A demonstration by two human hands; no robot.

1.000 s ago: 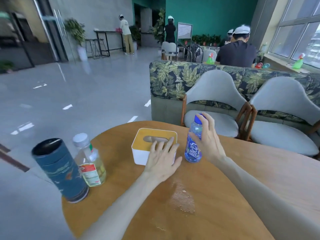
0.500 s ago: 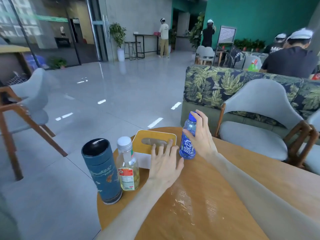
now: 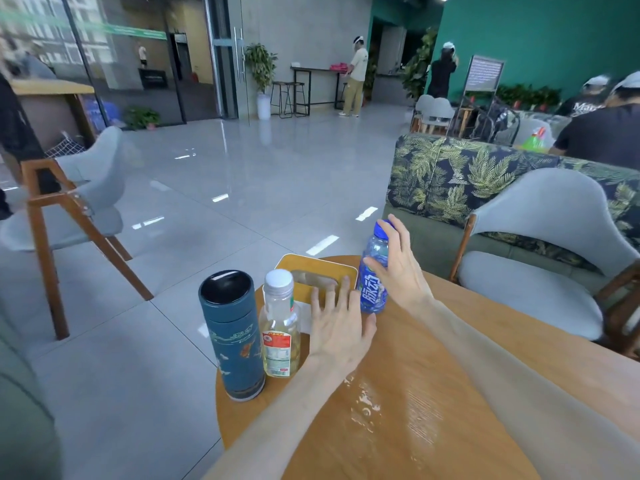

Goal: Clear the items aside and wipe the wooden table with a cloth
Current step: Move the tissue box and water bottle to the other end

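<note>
With the right hand gripping the blue drink bottle and the left hand open, flat against the tissue box, a further shove could tip the oil bottle or tea canister off the wooden table edge.

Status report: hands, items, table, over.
Left hand flat on tissue box. Right hand gripping blue bottle. Thermos, oil bottle at table edge. Wet patch unwiped.

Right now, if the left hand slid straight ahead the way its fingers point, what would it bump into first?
The left hand already lies on the tissue box. Beyond the box there looks to be only table edge and floor, though depth is unclear.
</note>
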